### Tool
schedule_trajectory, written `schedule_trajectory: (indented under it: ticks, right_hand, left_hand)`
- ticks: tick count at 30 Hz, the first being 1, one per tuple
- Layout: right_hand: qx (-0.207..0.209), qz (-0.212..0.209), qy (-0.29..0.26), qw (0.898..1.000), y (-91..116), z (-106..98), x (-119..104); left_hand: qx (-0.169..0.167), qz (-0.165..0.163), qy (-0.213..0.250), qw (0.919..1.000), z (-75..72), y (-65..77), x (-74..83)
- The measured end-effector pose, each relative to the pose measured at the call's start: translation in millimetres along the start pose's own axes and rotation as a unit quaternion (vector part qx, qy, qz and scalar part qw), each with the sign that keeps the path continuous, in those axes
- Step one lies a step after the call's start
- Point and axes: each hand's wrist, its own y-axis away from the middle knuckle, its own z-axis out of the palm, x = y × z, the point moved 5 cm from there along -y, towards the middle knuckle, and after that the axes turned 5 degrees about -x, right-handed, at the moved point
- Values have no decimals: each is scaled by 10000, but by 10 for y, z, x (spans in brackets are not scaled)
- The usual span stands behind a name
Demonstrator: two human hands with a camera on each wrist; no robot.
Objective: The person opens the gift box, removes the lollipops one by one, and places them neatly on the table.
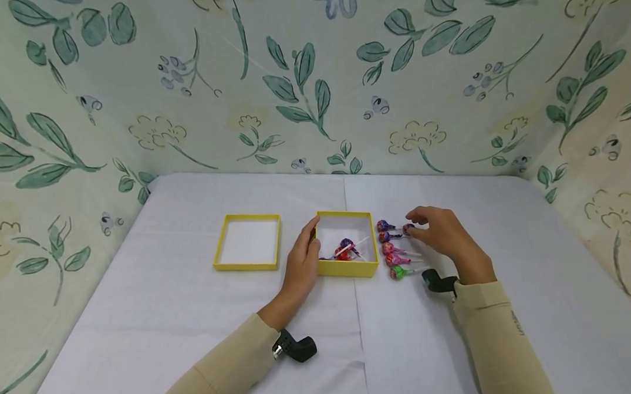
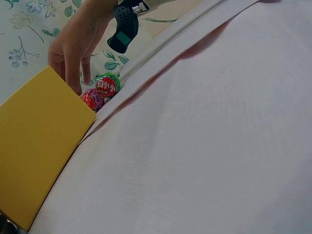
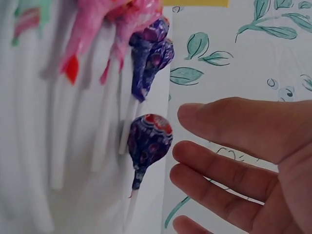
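Note:
My left hand [image 1: 301, 259] holds the left side of an open yellow box [image 1: 348, 269], fingertips at its far left corner. Several wrapped lollipops [image 1: 344, 251], red and purple, lie inside it. Beyond the box's right wall, my right hand [image 1: 441, 231] is over a purple lollipop [image 1: 408, 229]. In the right wrist view, thumb and fingers are spread apart right beside that purple lollipop [image 3: 150, 139], with nothing between them. A column of more lollipops lies alongside: purple ones [image 1: 385, 236], pink ones [image 1: 392, 258] and a green one [image 1: 398, 272], sticks pointing right.
A shallow yellow-rimmed lid [image 1: 247, 266], white inside, lies left of the box. White cloth [image 1: 167, 321] covers the table, with a crease running through its middle. Behind and at the sides hangs a leaf-patterned cloth [image 1: 302, 127].

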Motion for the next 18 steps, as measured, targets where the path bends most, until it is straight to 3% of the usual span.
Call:
schedule_trajectory:
  ticks: [7, 18]
  right_hand:
    - [100, -249, -80, 9996, 51, -70, -281]
    - [109, -1106, -280, 9934, 165, -62, -763]
  left_hand:
    - [58, -47, -69, 9999, -9, 1, 11]
    - [45, 31, 0, 10000, -9, 7, 9]
